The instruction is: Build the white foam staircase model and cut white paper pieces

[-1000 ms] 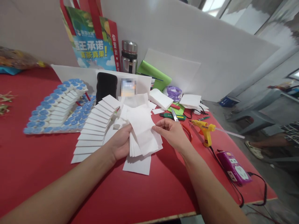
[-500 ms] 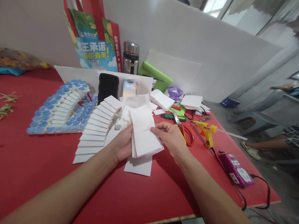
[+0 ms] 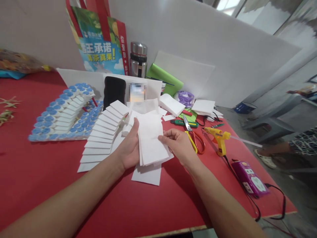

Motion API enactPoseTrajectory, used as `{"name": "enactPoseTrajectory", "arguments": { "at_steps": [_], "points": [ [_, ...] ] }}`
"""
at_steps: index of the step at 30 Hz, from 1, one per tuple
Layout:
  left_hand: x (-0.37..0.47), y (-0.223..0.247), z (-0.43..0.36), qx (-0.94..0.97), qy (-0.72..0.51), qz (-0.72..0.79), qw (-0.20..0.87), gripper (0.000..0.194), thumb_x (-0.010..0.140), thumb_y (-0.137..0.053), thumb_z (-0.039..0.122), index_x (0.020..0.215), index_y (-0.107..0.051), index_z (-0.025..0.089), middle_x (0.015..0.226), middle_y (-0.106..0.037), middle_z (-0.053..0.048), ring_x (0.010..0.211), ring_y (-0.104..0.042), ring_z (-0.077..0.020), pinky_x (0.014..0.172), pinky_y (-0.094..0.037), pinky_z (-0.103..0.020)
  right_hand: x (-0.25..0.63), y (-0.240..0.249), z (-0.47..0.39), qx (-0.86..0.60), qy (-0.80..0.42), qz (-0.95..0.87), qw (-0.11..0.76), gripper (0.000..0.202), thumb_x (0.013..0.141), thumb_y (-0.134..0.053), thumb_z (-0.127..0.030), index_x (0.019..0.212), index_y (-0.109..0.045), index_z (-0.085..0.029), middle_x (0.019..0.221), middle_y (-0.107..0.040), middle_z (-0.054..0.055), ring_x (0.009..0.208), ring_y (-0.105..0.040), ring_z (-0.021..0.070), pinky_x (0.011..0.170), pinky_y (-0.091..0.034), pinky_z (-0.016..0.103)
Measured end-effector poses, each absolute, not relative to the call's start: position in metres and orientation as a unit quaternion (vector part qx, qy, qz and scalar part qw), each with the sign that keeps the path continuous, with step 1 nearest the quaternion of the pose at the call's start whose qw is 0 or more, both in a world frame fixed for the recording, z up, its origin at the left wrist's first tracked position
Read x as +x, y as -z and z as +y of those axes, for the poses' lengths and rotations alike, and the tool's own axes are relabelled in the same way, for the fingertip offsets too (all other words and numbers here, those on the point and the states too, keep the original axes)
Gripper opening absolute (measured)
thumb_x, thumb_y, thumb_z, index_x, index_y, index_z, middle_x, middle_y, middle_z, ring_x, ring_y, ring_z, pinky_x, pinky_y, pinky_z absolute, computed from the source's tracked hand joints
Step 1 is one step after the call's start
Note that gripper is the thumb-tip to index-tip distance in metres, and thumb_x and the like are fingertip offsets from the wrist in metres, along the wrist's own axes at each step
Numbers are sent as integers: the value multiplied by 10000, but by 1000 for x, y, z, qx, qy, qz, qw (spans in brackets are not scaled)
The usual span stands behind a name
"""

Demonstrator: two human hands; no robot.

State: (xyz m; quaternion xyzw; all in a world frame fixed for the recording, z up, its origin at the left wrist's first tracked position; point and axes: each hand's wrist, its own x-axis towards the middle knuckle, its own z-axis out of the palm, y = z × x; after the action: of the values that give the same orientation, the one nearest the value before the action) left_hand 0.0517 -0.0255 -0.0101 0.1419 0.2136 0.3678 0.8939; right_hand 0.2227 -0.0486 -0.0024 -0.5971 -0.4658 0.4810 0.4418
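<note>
A thin stack of white paper napkins (image 3: pixel 151 138) is held between my hands above the red table. My left hand (image 3: pixel 131 148) is closed on its left side, the thumb up along the edge. Fingers and thumb of my right hand (image 3: pixel 175 142) pinch its right edge. Below the stack, a white sheet (image 3: pixel 147 175) lies on the table. Left of my left hand stands a curved flight of white card steps (image 3: pixel 99 138). Farther left is a similar stair model (image 3: pixel 66 112) edged with blue-and-white rolled pieces.
Scissors (image 3: pixel 195 138), a green cutter (image 3: pixel 184 123), a yellow glue gun (image 3: pixel 219 137) and a purple power block (image 3: pixel 250 178) with cables lie on the right. A bag (image 3: pixel 99 43), steel flask (image 3: pixel 138 59) and black phone (image 3: pixel 114 91) stand behind. A person's leg (image 3: pixel 277 150) shows at right.
My left thumb has risen along the left edge of the napkins. Both hands keep their hold, and the view has shifted slightly.
</note>
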Motion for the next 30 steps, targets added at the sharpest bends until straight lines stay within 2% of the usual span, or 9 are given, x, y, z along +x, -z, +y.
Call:
{"name": "enactPoseTrajectory", "arguments": {
  "at_steps": [3, 6, 10, 13, 16, 18, 21, 25, 30],
  "points": [
    [53, 12, -28, 158, -383, 263, 871, 574, 1008, -607, 429, 1461, -560, 80, 1236, -763, -206, 1177, -724, -355, 1115, -506, -511, 224, 4, -48, -598, -471, -487, 429, 279, 728, -823, -428, 762, -668, -197, 594, -588, -42, 508, -479, 108, 505, -309, 253],
    [54, 14, -29, 160, -380, 314, 855, 468, 985, -604, 164, 1439, -573, 53, 1213, -773, -206, 1114, -755, -318, 1099, -528, -478, 235, 4, -45, -593, -456, -521, 411, 321, 790, -785, -486, 753, -653, -196, 629, -635, -19, 502, -484, 110, 503, -344, 259],
    [54, 16, -28, 143, -344, 340, 863, 421, 994, -582, 182, 1389, -616, 38, 1231, -763, -224, 1094, -759, -326, 1060, -555, -500, 250, -10, -39, -595, -307, -594, 446, 310, 918, -681, -488, 992, -720, -190, 801, -726, 35, 628, -603, 156, 596, -477, 293],
    [55, 16, -28, 130, -347, 348, 861, 404, 976, -596, 137, 1374, -636, 81, 1147, -795, -178, 985, -783, -288, 1008, -585, -474, 238, -32, -35, -516, -198, -727, 407, 380, 1000, -600, -387, 1344, -671, -241, 1235, -728, 105, 1059, -689, 234, 903, -552, 385],
    [57, 12, -31, 130, -360, 373, 845, 369, 972, -579, 126, 1325, -662, 60, 1000, -813, -164, 881, -785, -276, 924, -613, -423, 201, -49, -30, -455, -143, -839, 264, 372, 1061, -515, -353, 1396, -672, -318, 1523, -572, 104, 1469, -456, 306, 1173, -391, 525],
    [58, 7, -34, 132, -375, 372, 839, 351, 971, -592, 163, 1291, -681, 49, 927, -813, -156, 853, -781, -280, 854, -624, -387, 175, -51, -22, -464, -134, -857, 181, 390, 1085, -471, -385, 1424, -657, -336, 1549, -545, 111, 1538, -353, 353, 1191, -343, 601],
    [59, 3, -36, 114, -396, 358, 838, 321, 953, -642, 184, 1256, -710, 105, 873, -810, -110, 805, -773, -254, 760, -627, -339, 149, -44, -5, -478, -147, -856, 133, 425, 1101, -430, -369, 1469, -619, -271, 1536, -558, 140, 1533, -364, 361, 1185, -354, 602],
    [59, 8, -35, 117, -377, 342, 853, 279, 933, -662, 158, 1199, -722, 102, 973, -811, -144, 839, -772, -265, 781, -636, -373, 154, -36, 6, -483, -184, -829, 216, 383, 1059, -516, -304, 1377, -659, -148, 1471, -628, 165, 1410, -537, 304, 1172, -418, 500],
    [54, 18, -34, 143, -341, 313, 875, 421, 951, -625, 134, 1370, -627, 94, 1244, -751, -229, 1060, -761, -332, 974, -595, -504, 204, -38, -6, -504, -242, -660, 502, 265, 918, -702, -348, 1139, -724, -204, 1194, -757, 101, 1109, -708, 244, 981, -571, 429]
  ]
}}
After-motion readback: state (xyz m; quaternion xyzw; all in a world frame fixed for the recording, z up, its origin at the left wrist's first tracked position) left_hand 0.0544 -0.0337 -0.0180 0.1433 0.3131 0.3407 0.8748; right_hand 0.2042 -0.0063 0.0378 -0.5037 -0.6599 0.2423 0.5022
